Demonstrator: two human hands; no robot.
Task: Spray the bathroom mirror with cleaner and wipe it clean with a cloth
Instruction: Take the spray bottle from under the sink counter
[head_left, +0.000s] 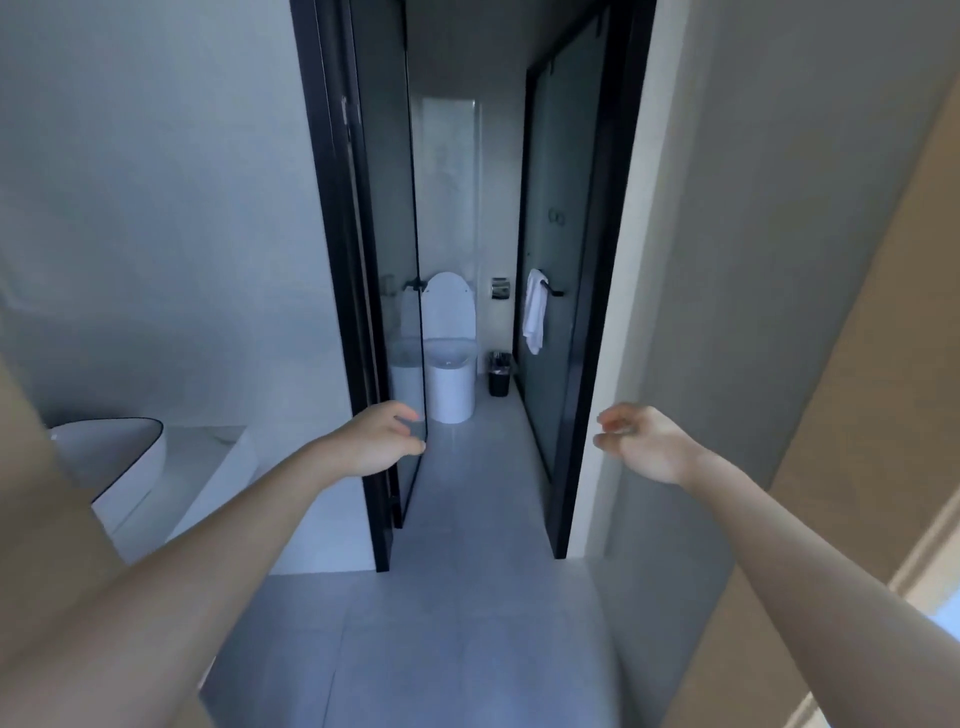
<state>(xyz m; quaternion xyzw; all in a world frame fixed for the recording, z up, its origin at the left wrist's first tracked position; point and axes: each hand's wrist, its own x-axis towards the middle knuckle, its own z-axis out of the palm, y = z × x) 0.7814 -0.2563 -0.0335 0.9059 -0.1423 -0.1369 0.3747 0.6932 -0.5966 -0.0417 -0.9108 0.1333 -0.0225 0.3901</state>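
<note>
Both your hands are empty: left hand (382, 439) curls at the glass door (387, 208) edge, right hand (641, 441) hangs loose, fingers relaxed.

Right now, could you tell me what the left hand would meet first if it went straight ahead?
Most likely the glass door edge: the left hand already appears at it, though depth is unclear.
</note>
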